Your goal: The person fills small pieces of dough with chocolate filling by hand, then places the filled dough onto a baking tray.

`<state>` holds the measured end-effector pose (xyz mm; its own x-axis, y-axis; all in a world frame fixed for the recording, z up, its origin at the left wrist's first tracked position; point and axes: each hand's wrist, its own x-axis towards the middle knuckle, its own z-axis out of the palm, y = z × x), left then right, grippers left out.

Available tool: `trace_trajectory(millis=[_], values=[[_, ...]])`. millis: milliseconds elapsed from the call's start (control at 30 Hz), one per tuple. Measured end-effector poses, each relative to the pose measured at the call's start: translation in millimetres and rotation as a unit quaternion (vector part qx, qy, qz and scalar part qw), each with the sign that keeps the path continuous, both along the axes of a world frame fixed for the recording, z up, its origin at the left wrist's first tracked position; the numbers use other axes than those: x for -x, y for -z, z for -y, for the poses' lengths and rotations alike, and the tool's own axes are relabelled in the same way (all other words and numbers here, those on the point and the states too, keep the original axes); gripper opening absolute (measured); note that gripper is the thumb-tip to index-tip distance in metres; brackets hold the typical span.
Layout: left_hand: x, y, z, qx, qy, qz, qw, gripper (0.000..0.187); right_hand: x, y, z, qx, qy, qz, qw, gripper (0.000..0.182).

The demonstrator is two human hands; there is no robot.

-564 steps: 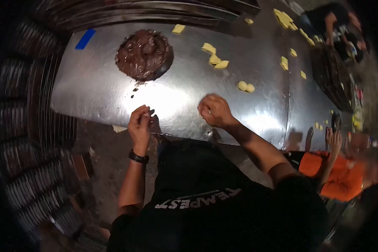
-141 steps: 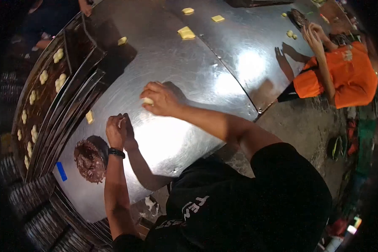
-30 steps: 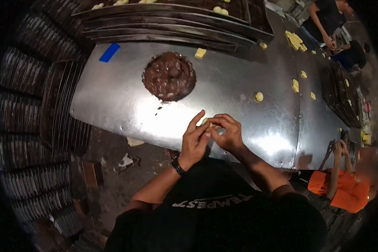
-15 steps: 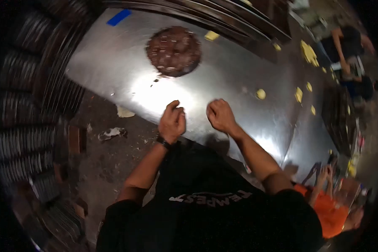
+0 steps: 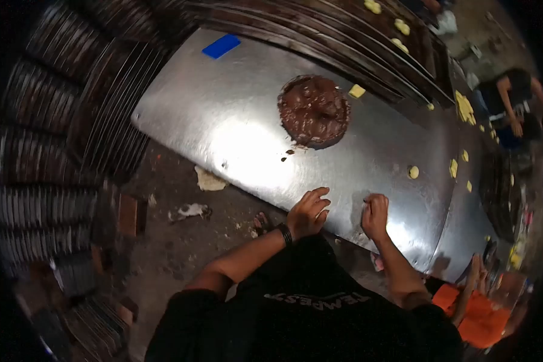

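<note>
Whatever the right hand (image 5: 375,214) grips is hidden.

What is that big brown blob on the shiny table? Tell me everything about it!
The brown blob is a round, flattish mound of dark chocolate-coloured paste, lumpy and glossy on top. It lies straight on the metal table, with no bowl or plate under it. A few small brown specks are scattered on the metal at its near edge. A small yellow dough piece lies close beside its far edge. No hand touches it; the left hand and right hand are at the table's near edge, well apart from it.
</note>
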<state>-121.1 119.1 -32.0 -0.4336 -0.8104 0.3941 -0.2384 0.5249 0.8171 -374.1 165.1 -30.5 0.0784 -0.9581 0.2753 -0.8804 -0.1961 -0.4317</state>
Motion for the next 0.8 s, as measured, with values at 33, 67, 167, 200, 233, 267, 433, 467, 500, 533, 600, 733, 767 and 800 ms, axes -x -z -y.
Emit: trace_trajectory(millis=[33,67,167,200,233,267,433,467,500,533,600,733,767,800], values=[[-3,1,1,-0.007,-0.004,0.003,1.000,0.021,14,2,-15,0.020,-0.021,-0.009,1.000,0.020],[-4,4,0,-0.015,-0.001,0.004,1.000,0.022,34,8,-19,0.018,-0.003,-0.034,0.999,0.019],[0,10,-1,-0.016,0.018,0.004,1.000,0.019,57,18,5,0.031,0.149,-0.019,0.988,0.018],[2,9,-4,-0.107,0.020,-0.014,0.994,0.019,52,24,19,0.091,0.193,0.073,0.974,0.014],[4,5,-1,-0.029,0.009,0.026,0.999,0.020,41,13,34,0.135,0.203,0.043,0.969,0.009],[7,-5,-2,-0.056,0.005,0.017,0.998,0.018,38,23,37,0.138,0.208,0.116,0.961,0.004],[23,-6,-5,-0.088,-0.057,0.029,0.994,0.016,40,-22,-13,-0.058,0.101,0.082,0.990,0.017],[27,0,-4,-0.066,-0.067,0.035,0.995,0.016,59,-19,-11,-0.127,0.116,0.235,0.957,0.016],[30,5,-5,-0.048,-0.083,0.043,0.994,0.015,86,-13,-5,-0.196,0.124,0.381,0.895,0.015],[34,4,-6,-0.013,-0.088,0.065,0.994,0.014,110,-9,4,-0.264,0.127,0.516,0.805,0.015],[41,-3,-9,-0.028,-0.106,0.084,0.990,0.015,153,-34,28,-0.174,0.168,0.506,0.828,0.012],[47,3,-7,0.038,-0.141,0.125,0.981,0.015,213,-22,62,-0.207,0.279,0.344,0.872,0.042],[47,5,-8,0.054,-0.153,0.140,0.977,0.014,219,-29,69,-0.267,0.275,0.309,0.870,0.049],[47,8,-8,0.059,-0.162,0.147,0.974,0.015,228,-33,78,-0.290,0.272,0.332,0.855,0.046]])
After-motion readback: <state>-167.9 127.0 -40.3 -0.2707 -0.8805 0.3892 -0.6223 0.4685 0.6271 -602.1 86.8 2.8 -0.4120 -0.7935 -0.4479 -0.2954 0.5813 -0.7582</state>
